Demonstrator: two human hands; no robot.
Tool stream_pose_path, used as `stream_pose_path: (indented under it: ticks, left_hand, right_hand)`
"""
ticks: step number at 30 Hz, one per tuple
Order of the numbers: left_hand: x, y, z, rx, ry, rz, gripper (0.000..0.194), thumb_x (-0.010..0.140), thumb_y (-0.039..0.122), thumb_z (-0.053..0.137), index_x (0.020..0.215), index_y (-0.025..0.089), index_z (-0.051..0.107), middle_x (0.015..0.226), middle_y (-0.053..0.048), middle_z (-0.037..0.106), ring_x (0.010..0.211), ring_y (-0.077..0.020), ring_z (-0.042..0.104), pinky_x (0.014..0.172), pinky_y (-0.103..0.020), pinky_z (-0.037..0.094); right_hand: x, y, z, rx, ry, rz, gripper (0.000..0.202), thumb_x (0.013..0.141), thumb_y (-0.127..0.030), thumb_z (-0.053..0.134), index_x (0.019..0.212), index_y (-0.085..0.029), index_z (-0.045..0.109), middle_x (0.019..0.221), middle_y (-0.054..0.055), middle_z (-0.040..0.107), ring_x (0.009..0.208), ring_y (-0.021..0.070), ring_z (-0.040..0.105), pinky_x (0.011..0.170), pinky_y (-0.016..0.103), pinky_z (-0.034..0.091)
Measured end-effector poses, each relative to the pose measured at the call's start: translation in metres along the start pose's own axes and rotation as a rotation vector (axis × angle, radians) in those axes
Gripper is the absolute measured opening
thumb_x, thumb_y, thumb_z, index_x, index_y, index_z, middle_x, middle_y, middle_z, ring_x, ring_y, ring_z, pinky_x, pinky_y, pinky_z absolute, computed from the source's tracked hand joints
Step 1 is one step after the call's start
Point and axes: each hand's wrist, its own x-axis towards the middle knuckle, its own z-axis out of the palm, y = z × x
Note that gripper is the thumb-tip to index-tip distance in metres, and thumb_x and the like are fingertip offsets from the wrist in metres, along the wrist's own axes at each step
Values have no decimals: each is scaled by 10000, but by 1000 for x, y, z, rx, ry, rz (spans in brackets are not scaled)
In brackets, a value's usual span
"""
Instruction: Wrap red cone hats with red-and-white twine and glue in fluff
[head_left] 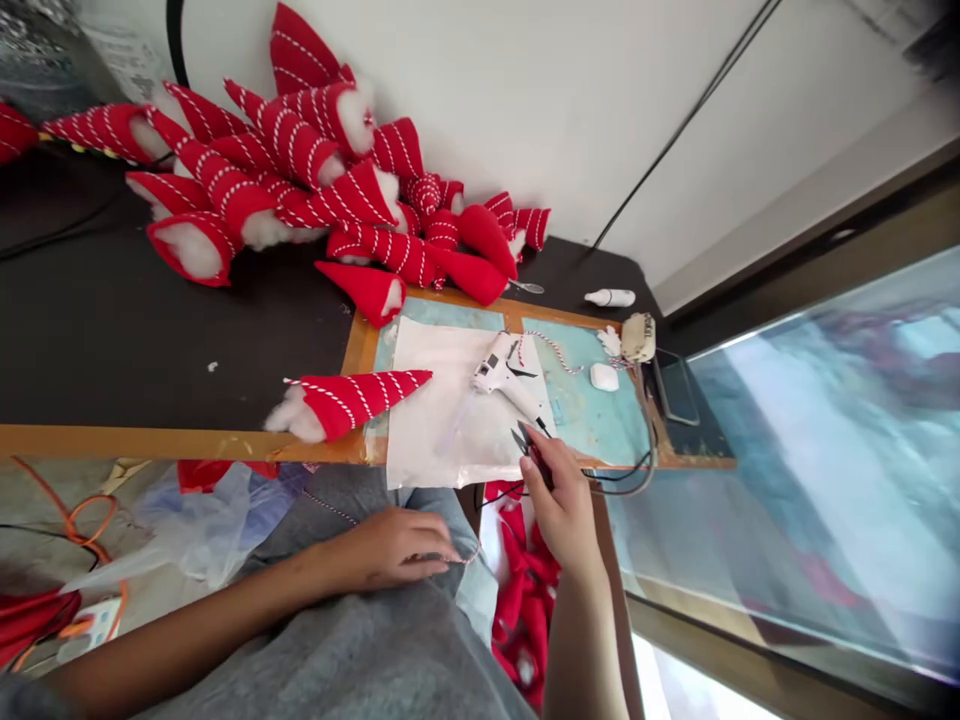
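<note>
2 hands are engaged. My right hand (564, 495) grasps small dark scissors (520, 440) at the near edge of the table (270, 320), fingers curled around the handles. My left hand (401, 545) rests over my lap, fingers closed on a twisted red-and-white cord (472, 555).

Containers: a brown-sided compartment (616, 600) below the table, right of my lap, contains red fabric pieces (521, 570). A translucent plastic bag (217, 525) is at near left; I cannot identify its contents.

Orientation: the scissor blades point far left; the long axis runs diagonally from near right to far left. The cord crosses my lap from left to right. 1 wrapped cone (360, 397) lies at the near edge, tip right, open end left.

Materials: the cone is soft red cloth, spirally corded, with fluffy white stuffing. Wrinkled white paper (427, 350) supports a smooth, pistol-shaped glue gun (499, 372). Similar cones (296, 140) form a pile at far left.
</note>
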Motion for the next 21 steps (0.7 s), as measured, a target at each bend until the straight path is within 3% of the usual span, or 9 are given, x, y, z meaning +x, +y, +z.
stream_pose_path:
  ticks: [1, 2, 3, 5, 8, 11, 15, 21]
  left_hand:
    - [-12, 4, -13, 80, 122, -4, 158, 1030, 317, 654, 1013, 244, 794, 942, -49, 786, 828, -194, 715, 761, -295, 529]
    - [-25, 9, -26, 265, 391, 42, 146, 990, 281, 704, 854, 257, 750, 757, 17, 717, 692, -159, 657, 672, -269, 494]
    - [-37, 15, -39, 348, 572, 19, 218, 957, 219, 730, 749, 244, 671, 677, 35, 632, 649, -155, 590, 640, -276, 450]
    - [-56, 27, -63, 469, 909, -62, 267, 939, 152, 710, 724, 237, 576, 696, 37, 567, 635, -162, 520, 622, -301, 405]
    - [-63, 42, -88, 530, 1220, -286, 194, 957, 260, 660, 771, 254, 605, 741, 15, 550, 659, -200, 487, 635, -348, 383]
    - [-52, 44, -99, 581, 1270, -411, 196, 925, 421, 661, 806, 266, 669, 807, -16, 614, 755, -246, 540, 735, -400, 423]
    - [-37, 36, -106, 598, 1171, -466, 215, 889, 492, 736, 849, 282, 715, 909, -31, 690, 869, -277, 583, 842, -432, 456]
    - [-33, 35, -116, 549, 1156, -436, 169, 901, 480, 738, 884, 314, 714, 987, -35, 716, 929, -292, 616, 876, -452, 482]
  right_hand:
    - [7, -1, 1, -47, -21, -26, 441, 1105, -467, 528, 1420, -203, 687, 1032, 94, 719, 906, 249, 689, 806, 365, 561]
    - [17, -4, 3, -106, -44, -58, 435, 1111, -448, 518, 1424, -195, 682, 1043, 101, 723, 912, 254, 697, 797, 361, 558]
    - [29, -7, 5, -184, -67, -91, 426, 1116, -421, 509, 1427, -184, 678, 1069, 115, 732, 921, 261, 705, 791, 360, 553]
    - [61, -18, 13, -388, -108, -149, 397, 1116, -359, 518, 1413, -159, 688, 1123, 145, 751, 939, 283, 716, 807, 376, 534]
    - [117, -34, 31, -676, -173, -237, 328, 1085, -295, 601, 1349, -149, 728, 1125, 155, 781, 983, 320, 716, 934, 436, 485]
    - [163, -48, 53, -751, -257, -343, 258, 1056, -258, 657, 1258, -137, 764, 1102, 168, 795, 1051, 340, 700, 1036, 477, 426]
    - [189, -68, 72, -671, -349, -446, 308, 1000, -297, 766, 1241, -105, 772, 1176, 220, 777, 1150, 362, 676, 1059, 480, 440]
    - [198, -106, 101, -3, -672, -837, 286, 1053, -333, 701, 1292, -189, 761, 1306, 118, 764, 1224, 243, 680, 1113, 421, 503]
